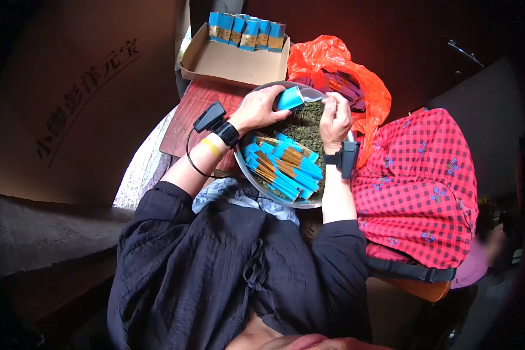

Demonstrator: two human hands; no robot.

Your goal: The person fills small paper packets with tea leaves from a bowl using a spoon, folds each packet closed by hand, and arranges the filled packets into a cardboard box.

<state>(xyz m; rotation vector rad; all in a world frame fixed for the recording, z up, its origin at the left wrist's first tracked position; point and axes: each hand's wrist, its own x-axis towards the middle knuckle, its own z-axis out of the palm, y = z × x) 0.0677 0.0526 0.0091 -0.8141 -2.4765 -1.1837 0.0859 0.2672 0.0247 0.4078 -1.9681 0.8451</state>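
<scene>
A round metal basin [237, 153] holds dried green leaf material [310, 123] and a pile of flat blue-and-gold packets [284, 165]. At the basin's far side, my left hand [263, 108] is closed around an opened-out blue packet [290, 98]. My right hand [336, 119] pinches the end of a grey, curved, scoop-like piece [313, 94], which reaches toward the packet's mouth. Whether its tip is inside the packet, I cannot tell. Both wrists wear black straps with small boxes.
Beyond the basin, a shallow cardboard box [230, 63] holds several upright blue packets [248, 32] along its back. Right of it lies an orange plastic bag [374, 87] with dark purple packets inside. A red checked cloth [420, 186] covers something at the right. A reddish wooden surface [201, 114] lies left.
</scene>
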